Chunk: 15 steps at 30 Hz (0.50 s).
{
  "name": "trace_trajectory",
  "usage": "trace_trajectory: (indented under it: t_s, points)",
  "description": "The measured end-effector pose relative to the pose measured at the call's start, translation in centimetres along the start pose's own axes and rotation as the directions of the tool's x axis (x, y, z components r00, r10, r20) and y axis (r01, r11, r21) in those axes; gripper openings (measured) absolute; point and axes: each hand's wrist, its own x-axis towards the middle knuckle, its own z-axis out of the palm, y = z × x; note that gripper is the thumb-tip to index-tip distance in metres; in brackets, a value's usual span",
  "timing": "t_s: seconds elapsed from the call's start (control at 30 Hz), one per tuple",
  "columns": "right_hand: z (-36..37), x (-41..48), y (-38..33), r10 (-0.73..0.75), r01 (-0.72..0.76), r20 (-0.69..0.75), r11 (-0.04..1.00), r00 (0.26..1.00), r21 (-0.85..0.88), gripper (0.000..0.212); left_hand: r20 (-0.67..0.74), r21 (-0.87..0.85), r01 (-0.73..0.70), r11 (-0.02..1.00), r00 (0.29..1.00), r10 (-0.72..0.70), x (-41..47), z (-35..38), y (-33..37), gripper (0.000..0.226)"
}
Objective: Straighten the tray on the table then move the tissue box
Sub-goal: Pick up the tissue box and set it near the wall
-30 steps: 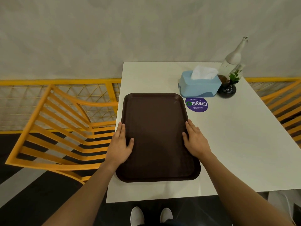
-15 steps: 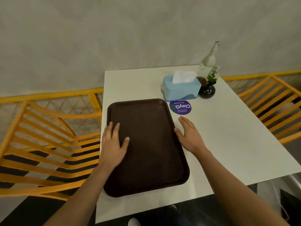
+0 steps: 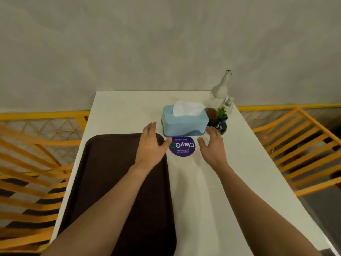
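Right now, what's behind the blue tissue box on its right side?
Behind the blue tissue box on its right stand a small green plant in a dark round vase, a brown object and a pale bottle. The box hides their lower left parts.

My left forearm covers a long strip of the tray [image 3: 103, 182], and the tray's near end runs off the bottom edge; my left grip [image 3: 150, 146] hides the tray's far right corner, and its thumb overlaps the edge of the purple sticker [image 3: 182, 147]; the sticker's small print is too fine to read; the tissue box [image 3: 184, 122] hides part of the brown thing [image 3: 211, 113] behind it, which I cannot identify; the chairs [image 3: 27, 163] on both sides are blurred and cut off by the picture's edges.
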Motion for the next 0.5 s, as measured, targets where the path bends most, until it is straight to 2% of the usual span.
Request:
trace_trajectory:
  t_s: [0.17,0.27,0.4,0.5]
  points:
    - [1.0,4.2,2.6,0.003,-0.006,0.049,0.998,0.999,0.062,0.062,-0.038,-0.032,0.06,0.998,0.997,-0.061,3.6,4.7,1.1,0.093]
    - [1.4,5.7,3.6,0.023,-0.034,0.09,0.993,0.996,0.115,0.072,-0.06,-0.066,0.07,0.995,0.995,-0.074,5.3,6.3,1.6,0.096]
    - [2.0,6.4,3.9,0.0,-0.023,0.122,0.983,0.993,0.181,0.074,-0.074,-0.074,0.032,0.997,0.997,-0.038,7.0,7.3,1.6,0.08]
    - [2.5,6.8,3.6,0.004,-0.018,0.089,0.987,0.996,0.162,0.069,-0.115,-0.032,0.027,0.999,0.993,-0.031,7.6,7.6,1.2,0.066]
